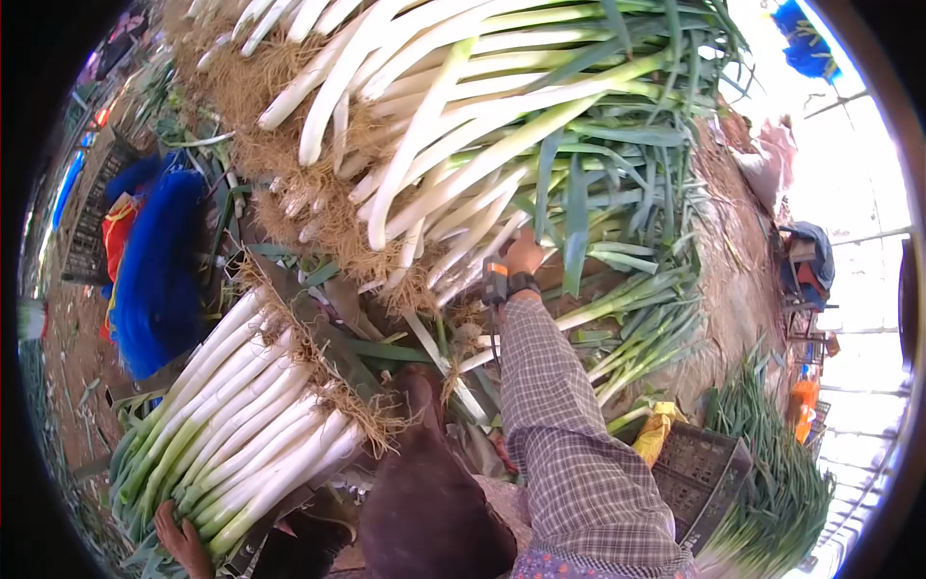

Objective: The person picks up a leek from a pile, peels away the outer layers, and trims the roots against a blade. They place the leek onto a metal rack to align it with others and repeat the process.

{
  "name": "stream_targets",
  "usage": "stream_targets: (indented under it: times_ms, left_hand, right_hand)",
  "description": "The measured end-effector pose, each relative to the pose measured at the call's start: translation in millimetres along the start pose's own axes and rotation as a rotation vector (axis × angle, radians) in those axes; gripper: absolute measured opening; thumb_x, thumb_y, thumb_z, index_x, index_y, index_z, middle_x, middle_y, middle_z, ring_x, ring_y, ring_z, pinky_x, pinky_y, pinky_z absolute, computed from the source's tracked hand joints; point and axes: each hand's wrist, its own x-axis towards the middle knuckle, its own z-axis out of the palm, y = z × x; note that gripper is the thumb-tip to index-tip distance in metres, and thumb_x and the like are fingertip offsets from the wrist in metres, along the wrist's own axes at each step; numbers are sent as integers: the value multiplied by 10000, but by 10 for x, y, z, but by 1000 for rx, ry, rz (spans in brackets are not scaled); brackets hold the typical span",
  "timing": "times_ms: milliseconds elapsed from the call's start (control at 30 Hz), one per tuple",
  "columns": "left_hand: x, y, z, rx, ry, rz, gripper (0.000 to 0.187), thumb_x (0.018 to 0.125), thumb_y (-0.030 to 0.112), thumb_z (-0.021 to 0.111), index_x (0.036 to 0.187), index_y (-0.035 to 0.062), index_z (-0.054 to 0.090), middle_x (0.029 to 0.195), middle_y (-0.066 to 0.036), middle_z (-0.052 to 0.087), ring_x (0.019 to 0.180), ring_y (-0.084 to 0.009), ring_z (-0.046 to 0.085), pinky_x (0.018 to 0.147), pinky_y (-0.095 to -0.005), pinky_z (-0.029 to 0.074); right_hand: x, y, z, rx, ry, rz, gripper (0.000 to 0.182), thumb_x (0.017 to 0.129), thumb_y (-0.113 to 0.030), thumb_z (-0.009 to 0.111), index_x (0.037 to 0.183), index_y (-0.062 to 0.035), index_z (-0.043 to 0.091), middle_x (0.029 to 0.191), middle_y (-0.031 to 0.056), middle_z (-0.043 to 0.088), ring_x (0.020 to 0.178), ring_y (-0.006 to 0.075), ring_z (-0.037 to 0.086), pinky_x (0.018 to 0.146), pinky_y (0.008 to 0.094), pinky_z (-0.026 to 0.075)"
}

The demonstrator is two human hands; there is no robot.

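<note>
My right hand (524, 253), with a band and a small device at the wrist, reaches to the lower edge of a big pile of leeks (434, 145). Its fingers look curled around a leek stalk (506, 234), partly covered by leaves. At the lower left, my left hand (181, 542) lies with fingers stretched out on the green part of a leek bundle (256, 405). White stalks of this bundle lie side by side, roots toward the middle. Long brown roots (280, 174) hang on the pile's left side, and green leaves spread to its right.
A dark plastic crate (699, 473) with a yellow bag (656, 434) stands at the lower right, beside more leek greens (772, 482). Someone in blue clothing (159, 270) is at the left. Loose stalks (444, 362) lie between the pile and the bundle.
</note>
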Motion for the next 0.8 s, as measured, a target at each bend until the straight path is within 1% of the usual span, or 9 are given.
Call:
stream_targets:
  times_ms: [167,267,400,433,500,567,633,700,800]
  left_hand:
    - [61,367,-262,142,-172,-107,498,934,375,506,1340,90,548,1310,-209,540,1200,-388,469,1019,-515,341]
    - [60,484,-308,-6,-176,-191,496,927,372,500,1313,69,567,1290,-217,551,1179,-392,491,1000,-521,361]
    - [51,572,-389,94,-132,-92,486,924,359,494,1261,24,596,1254,-231,567,1136,-401,522,966,-523,394]
    - [53,602,-410,81,-149,-101,494,928,371,488,1247,11,601,1248,-240,566,1128,-407,525,961,-523,398]
    - [41,444,-302,49,-90,-59,453,894,298,485,1222,1,582,1223,-230,563,1128,-401,513,967,-507,386]
    - [50,-28,101,9,68,32,405,816,128,491,1200,6,532,1185,-191,555,1146,-377,484,990,-474,353]
    - [55,-12,89,31,65,44,419,830,137,484,1228,13,532,1210,-193,559,1159,-381,486,991,-473,361]
    - [57,-69,158,41,95,52,422,829,134,486,1232,19,536,1212,-190,564,1161,-380,487,991,-471,365]
    - [43,58,66,-50,74,81,435,816,145,504,1232,25,547,1212,-196,571,1169,-380,484,1004,-463,362]
  right_hand:
    - [332,-115,-1000,12,99,-149,226,904,-205,523,885,20,536,810,122,613,610,221,591,526,366,475]
    - [666,240,-2094,-53,-37,-289,194,900,-216,516,823,-41,481,691,91,575,524,192,550,456,351,447]
    - [77,473,-3295,8,-208,51,93,853,-134,504,898,-63,465,706,69,538,542,174,527,455,331,454]
    - [-88,382,-3390,100,-254,231,103,831,-97,508,923,-67,471,733,78,539,563,171,529,460,324,455]
    - [-255,356,-3567,15,-375,222,201,838,-49,484,1036,-73,459,858,90,557,629,175,550,497,317,481]
    - [-493,87,-3506,172,-452,264,152,870,-36,471,1020,-60,472,867,75,553,677,164,535,536,298,485]
    - [-787,-285,-3272,415,-444,289,121,926,-83,452,1038,-52,483,864,65,550,679,150,528,548,282,488]
    - [-808,-325,-3136,798,-748,652,83,957,-113,434,997,-55,478,914,54,562,747,144,535,624,275,502]
    - [-1456,-626,-2609,759,-791,404,133,993,-143,424,954,-50,510,848,38,540,769,149,521,682,305,473]
